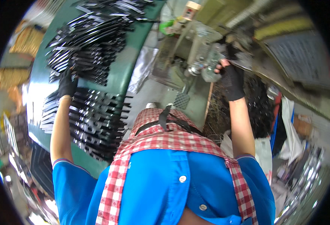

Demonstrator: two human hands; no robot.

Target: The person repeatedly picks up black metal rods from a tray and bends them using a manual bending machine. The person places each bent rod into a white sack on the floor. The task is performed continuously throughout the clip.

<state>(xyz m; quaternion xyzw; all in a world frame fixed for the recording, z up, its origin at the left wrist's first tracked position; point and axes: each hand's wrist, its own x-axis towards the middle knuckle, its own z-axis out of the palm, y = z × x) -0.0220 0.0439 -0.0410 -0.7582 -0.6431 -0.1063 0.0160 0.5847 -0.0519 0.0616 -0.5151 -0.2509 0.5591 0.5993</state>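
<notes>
My left hand (pixel 68 84), in a black glove, reaches over the green table to the edge of a heap of black metal strips (pixel 93 35). Its fingers blend into the dark strips, so their grip is hidden. Just below it lie rows of black flat pieces with notched ends (pixel 93 116). On the right, my right hand (pixel 232 79) wears a black glove with bare fingertips. Its fingers are curled beside a clear plastic bottle-like piece (pixel 212 69) on the machine; what they hold, if anything, I cannot make out.
A ridged metal foot pedal (pixel 181 100) sits ahead of my checked apron. Many dark small parts (pixel 255 101) lie in a container beneath my right arm. Large machine panels (pixel 304 56) rise at the far right. The green table's edge (pixel 137 60) curves along the left.
</notes>
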